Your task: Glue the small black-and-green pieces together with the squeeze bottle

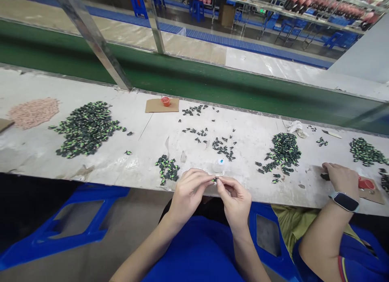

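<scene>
My left hand [190, 193] and my right hand [235, 199] meet at the table's near edge, both pinching one small black and green piece [214, 180] between the fingertips. Just beyond them stands a small white bottle with a blue tip [219, 165]. Left of my hands lies a small pile of black and green pieces [167, 169]. Loose small black parts [223, 148] are scattered behind the bottle. Farther back, a red cup [165, 101] rests on a piece of cardboard [152, 106].
A big black and green pile [88, 130] and a pink pile [35, 112] lie at left. More piles [285, 150] are at right, near a co-worker's hand [343, 178] with a watch. A green barrier [197, 81] runs along the back; blue stools flank me.
</scene>
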`<state>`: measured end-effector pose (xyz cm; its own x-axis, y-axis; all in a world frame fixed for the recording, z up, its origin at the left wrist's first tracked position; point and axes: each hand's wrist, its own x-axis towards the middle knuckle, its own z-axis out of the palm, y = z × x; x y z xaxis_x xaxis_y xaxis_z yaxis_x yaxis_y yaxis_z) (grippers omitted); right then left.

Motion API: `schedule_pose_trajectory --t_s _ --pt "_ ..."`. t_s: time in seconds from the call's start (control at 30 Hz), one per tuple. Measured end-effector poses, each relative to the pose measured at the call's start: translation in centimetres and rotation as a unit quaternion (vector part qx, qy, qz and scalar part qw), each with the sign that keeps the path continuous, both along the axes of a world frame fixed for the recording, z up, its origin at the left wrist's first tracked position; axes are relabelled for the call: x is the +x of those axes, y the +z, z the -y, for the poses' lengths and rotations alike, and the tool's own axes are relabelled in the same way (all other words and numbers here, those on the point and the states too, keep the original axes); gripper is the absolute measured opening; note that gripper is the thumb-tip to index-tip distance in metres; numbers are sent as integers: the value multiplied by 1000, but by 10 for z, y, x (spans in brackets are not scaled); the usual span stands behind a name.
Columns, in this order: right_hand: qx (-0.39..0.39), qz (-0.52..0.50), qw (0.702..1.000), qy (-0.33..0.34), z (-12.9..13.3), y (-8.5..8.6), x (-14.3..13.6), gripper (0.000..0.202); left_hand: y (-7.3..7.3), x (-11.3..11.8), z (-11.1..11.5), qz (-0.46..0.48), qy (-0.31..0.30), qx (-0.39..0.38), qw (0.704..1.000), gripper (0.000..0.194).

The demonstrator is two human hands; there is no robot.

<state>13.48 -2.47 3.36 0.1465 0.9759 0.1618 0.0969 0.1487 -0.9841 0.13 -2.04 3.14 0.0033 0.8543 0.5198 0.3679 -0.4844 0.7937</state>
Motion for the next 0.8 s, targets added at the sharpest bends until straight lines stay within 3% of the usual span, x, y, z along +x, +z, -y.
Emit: schedule_pose_trajectory --t_s 0.2,0.3,0.47,0.67,0.8 --pt "178 101 979 1 -3 -6 5 13 6 -1 2 63 -27 -76 995 15" --pt "223 152 963 5 -5 -7 8 15 8 -1 4 84 -33 -110 990 14" --pt "226 213 951 20 -8 0 12 16 11 -2 4 80 -42 -107 990 13" --pt "216 180 956 81 -10 3 20 31 13 -4 3 47 -54 -97 993 14" --pt "179 156 966 101 -12 -2 21 21 13 -5 5 11 -36 -86 996 12"
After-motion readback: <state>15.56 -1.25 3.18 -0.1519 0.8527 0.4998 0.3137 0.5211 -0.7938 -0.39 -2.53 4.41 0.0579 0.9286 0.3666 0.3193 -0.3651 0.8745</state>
